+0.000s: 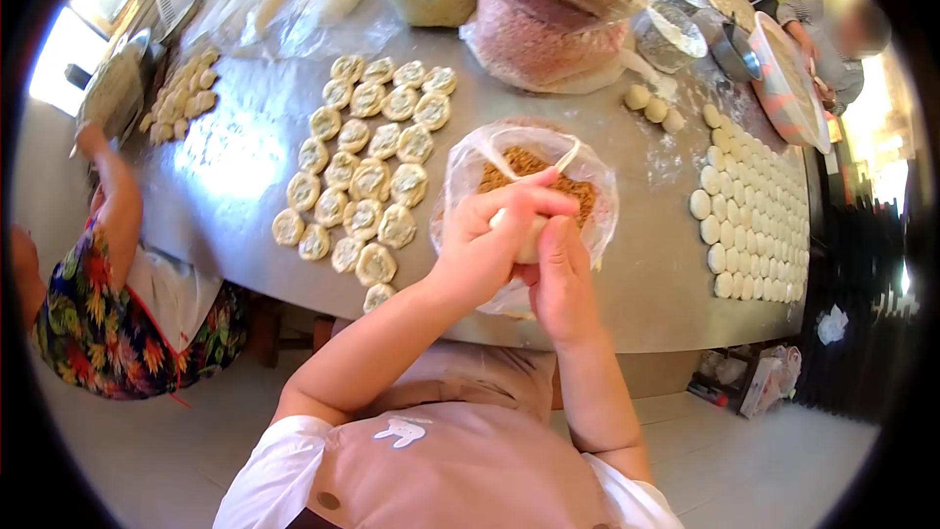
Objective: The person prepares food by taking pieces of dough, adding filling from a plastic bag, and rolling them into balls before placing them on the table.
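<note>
My left hand [494,240] and my right hand [565,284] are closed together around a pale piece of dough [530,241], mostly covered by the fingers. Directly beneath and behind them, a clear plastic bag [458,171] lies open on the metal table, with brown crumbly filling [509,165] inside. Left of my hands are rows of round dough pieces [370,179] with a pale, greenish-flecked filling showing on top. Smooth white dough rounds [749,225] stand in tight rows at the right.
Large bags of filling [553,29] stand at the table's back. Small dough lumps [186,98] lie at the far left, near a person in a floral garment [108,333]. Another person [832,34] is at the back right beside a large basin [788,78].
</note>
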`<state>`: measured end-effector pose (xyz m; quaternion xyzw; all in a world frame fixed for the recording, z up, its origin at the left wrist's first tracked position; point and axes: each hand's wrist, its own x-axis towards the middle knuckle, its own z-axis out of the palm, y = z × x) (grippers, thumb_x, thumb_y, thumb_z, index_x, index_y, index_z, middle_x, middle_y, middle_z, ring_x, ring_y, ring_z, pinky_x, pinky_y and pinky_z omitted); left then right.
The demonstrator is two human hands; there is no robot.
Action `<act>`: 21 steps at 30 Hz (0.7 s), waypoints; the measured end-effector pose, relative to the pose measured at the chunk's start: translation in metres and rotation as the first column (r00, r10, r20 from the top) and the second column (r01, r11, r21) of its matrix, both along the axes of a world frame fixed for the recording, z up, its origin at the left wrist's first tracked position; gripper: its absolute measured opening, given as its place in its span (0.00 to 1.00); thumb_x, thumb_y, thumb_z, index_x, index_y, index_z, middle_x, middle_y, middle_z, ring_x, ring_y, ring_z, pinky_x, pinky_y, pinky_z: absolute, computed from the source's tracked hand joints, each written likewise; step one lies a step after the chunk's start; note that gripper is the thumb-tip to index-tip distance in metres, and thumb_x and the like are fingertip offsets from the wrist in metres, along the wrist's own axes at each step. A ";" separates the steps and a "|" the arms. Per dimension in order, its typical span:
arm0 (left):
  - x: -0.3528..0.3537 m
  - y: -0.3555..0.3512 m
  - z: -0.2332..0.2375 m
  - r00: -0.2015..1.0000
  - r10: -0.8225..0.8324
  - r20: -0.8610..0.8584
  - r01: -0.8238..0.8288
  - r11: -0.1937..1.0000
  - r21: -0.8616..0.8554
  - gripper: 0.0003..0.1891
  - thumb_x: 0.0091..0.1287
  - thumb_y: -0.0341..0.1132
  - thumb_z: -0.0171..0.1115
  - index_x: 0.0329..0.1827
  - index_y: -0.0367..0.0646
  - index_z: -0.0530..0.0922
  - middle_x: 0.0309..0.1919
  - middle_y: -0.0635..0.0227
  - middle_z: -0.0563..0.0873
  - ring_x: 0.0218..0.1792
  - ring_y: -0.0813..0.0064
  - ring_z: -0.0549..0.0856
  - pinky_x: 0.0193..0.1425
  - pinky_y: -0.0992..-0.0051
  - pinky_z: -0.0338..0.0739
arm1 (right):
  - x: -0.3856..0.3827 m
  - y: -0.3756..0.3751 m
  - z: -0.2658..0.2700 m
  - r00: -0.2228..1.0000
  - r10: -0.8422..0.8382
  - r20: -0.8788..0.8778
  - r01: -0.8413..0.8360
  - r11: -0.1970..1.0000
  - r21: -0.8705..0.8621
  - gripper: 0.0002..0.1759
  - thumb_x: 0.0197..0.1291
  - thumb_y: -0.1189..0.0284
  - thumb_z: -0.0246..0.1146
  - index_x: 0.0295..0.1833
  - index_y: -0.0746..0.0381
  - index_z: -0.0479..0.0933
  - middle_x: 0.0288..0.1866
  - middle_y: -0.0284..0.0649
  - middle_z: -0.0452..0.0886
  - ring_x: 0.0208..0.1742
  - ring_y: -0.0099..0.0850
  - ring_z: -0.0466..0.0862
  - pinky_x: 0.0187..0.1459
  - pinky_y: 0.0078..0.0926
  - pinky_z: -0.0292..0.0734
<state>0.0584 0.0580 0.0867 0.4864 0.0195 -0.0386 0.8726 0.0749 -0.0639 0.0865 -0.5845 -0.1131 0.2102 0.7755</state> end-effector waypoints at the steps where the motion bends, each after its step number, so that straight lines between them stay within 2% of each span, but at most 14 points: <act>1: 0.001 0.000 0.002 0.997 -0.059 0.044 0.062 0.996 -0.065 0.27 0.76 0.54 0.50 0.67 0.44 0.72 0.52 0.63 0.83 0.34 0.83 0.82 0.29 0.84 0.75 | 0.005 -0.007 0.000 0.998 0.057 -0.019 -0.056 0.998 0.037 0.30 0.74 0.45 0.43 0.57 0.62 0.69 0.41 0.37 0.78 0.31 0.22 0.78 0.31 0.18 0.75; 2: 0.008 -0.018 -0.001 0.972 0.193 0.133 -0.167 0.969 -0.183 0.30 0.75 0.57 0.48 0.68 0.42 0.71 0.53 0.63 0.82 0.40 0.82 0.81 0.33 0.84 0.75 | 0.009 -0.014 -0.003 0.987 0.118 -0.110 -0.103 0.985 0.136 0.31 0.74 0.44 0.43 0.58 0.61 0.69 0.42 0.35 0.77 0.32 0.20 0.78 0.31 0.18 0.75; 4: 0.013 -0.024 0.001 0.968 0.202 0.151 -0.194 0.979 -0.068 0.26 0.74 0.51 0.54 0.64 0.41 0.74 0.50 0.62 0.83 0.52 0.75 0.80 0.44 0.79 0.77 | 0.013 -0.013 0.006 0.973 0.112 -0.202 -0.072 0.978 0.195 0.31 0.74 0.44 0.43 0.58 0.61 0.69 0.43 0.34 0.77 0.34 0.20 0.77 0.31 0.18 0.75; 5: 0.011 -0.017 -0.003 0.990 0.043 0.137 -0.056 0.994 0.090 0.23 0.74 0.48 0.56 0.62 0.40 0.75 0.49 0.60 0.83 0.56 0.72 0.79 0.50 0.75 0.77 | 0.015 -0.013 0.009 0.963 0.113 -0.246 -0.057 0.973 0.224 0.31 0.73 0.44 0.44 0.58 0.61 0.69 0.44 0.34 0.76 0.35 0.20 0.77 0.32 0.17 0.75; 6: 0.021 -0.018 -0.012 0.941 0.044 0.336 -0.147 0.946 0.287 0.17 0.74 0.41 0.56 0.57 0.37 0.77 0.46 0.62 0.83 0.57 0.68 0.79 0.63 0.66 0.72 | 0.019 -0.016 -0.002 0.989 0.084 -0.121 -0.071 0.992 0.108 0.31 0.73 0.43 0.45 0.59 0.60 0.70 0.46 0.33 0.76 0.37 0.20 0.77 0.34 0.18 0.76; 9: 0.032 -0.025 -0.029 0.931 0.034 0.362 -0.160 0.933 0.323 0.14 0.75 0.37 0.52 0.55 0.37 0.79 0.44 0.64 0.83 0.56 0.68 0.79 0.69 0.64 0.66 | 0.027 -0.026 -0.004 0.990 0.077 -0.116 -0.069 0.995 0.077 0.30 0.73 0.44 0.47 0.62 0.58 0.69 0.48 0.28 0.76 0.46 0.18 0.76 0.41 0.18 0.75; 10: 0.029 -0.025 -0.015 0.968 -0.012 0.250 -0.071 0.945 0.320 0.16 0.74 0.32 0.47 0.60 0.37 0.75 0.50 0.62 0.81 0.59 0.68 0.77 0.70 0.65 0.65 | 0.027 -0.026 0.002 0.956 -0.013 -0.294 0.048 0.993 0.111 0.27 0.74 0.47 0.48 0.60 0.59 0.68 0.46 0.32 0.78 0.42 0.20 0.78 0.38 0.18 0.77; 13: 0.027 -0.031 -0.011 0.975 0.072 0.211 -0.100 0.987 0.129 0.20 0.72 0.29 0.43 0.66 0.36 0.67 0.58 0.62 0.76 0.63 0.69 0.74 0.71 0.65 0.63 | 0.056 -0.062 0.000 0.944 -0.066 -0.322 0.068 0.998 -0.005 0.25 0.74 0.48 0.47 0.54 0.61 0.71 0.42 0.37 0.79 0.34 0.23 0.80 0.33 0.21 0.79; 14: 0.023 -0.016 -0.003 0.985 -0.044 0.169 -0.002 0.964 0.264 0.24 0.70 0.27 0.43 0.70 0.35 0.61 0.63 0.62 0.72 0.65 0.70 0.72 0.71 0.66 0.63 | 0.074 -0.078 0.002 0.959 -0.150 -0.239 0.145 0.989 -0.036 0.20 0.74 0.54 0.52 0.50 0.61 0.71 0.42 0.40 0.80 0.33 0.25 0.81 0.32 0.23 0.80; 15: 0.019 -0.008 0.006 0.985 -0.047 0.167 0.007 0.971 0.237 0.24 0.70 0.29 0.47 0.69 0.35 0.63 0.63 0.62 0.72 0.64 0.70 0.73 0.70 0.67 0.64 | 0.096 -0.093 0.002 0.945 -0.308 -0.112 0.278 0.934 -0.225 0.19 0.73 0.56 0.55 0.51 0.62 0.71 0.41 0.40 0.80 0.33 0.25 0.81 0.32 0.23 0.79; 16: 0.015 0.001 0.007 0.984 -0.017 0.178 -0.023 0.974 0.223 0.24 0.70 0.30 0.49 0.69 0.35 0.63 0.63 0.61 0.72 0.64 0.69 0.74 0.69 0.67 0.65 | 0.121 -0.110 -0.002 0.901 -0.431 0.043 0.413 0.826 -0.384 0.19 0.71 0.58 0.59 0.51 0.63 0.70 0.41 0.41 0.80 0.32 0.25 0.81 0.32 0.23 0.78; 18: 0.006 0.018 0.006 0.985 0.039 0.166 -0.079 0.967 0.244 0.24 0.71 0.34 0.53 0.68 0.34 0.64 0.62 0.61 0.72 0.63 0.69 0.75 0.68 0.67 0.66 | 0.178 -0.153 -0.023 0.812 -0.319 0.489 0.582 0.518 -0.627 0.21 0.66 0.59 0.65 0.51 0.64 0.71 0.40 0.43 0.80 0.34 0.31 0.82 0.35 0.27 0.78; 20: -0.002 0.031 0.006 0.989 0.101 0.103 -0.127 0.950 0.284 0.25 0.71 0.39 0.58 0.66 0.34 0.66 0.61 0.62 0.72 0.62 0.68 0.75 0.67 0.68 0.66 | 0.225 -0.194 -0.047 0.763 -0.103 0.638 0.630 0.342 -0.698 0.25 0.60 0.58 0.70 0.51 0.65 0.72 0.42 0.47 0.80 0.40 0.38 0.82 0.42 0.33 0.77; 21: -0.005 0.033 0.007 0.988 0.138 0.073 -0.153 0.947 0.284 0.26 0.70 0.41 0.60 0.65 0.34 0.68 0.60 0.62 0.73 0.60 0.70 0.76 0.66 0.68 0.67 | 0.240 -0.204 -0.049 0.776 -0.031 0.630 0.606 0.317 -0.730 0.25 0.59 0.59 0.71 0.51 0.65 0.73 0.44 0.48 0.80 0.41 0.40 0.81 0.44 0.34 0.77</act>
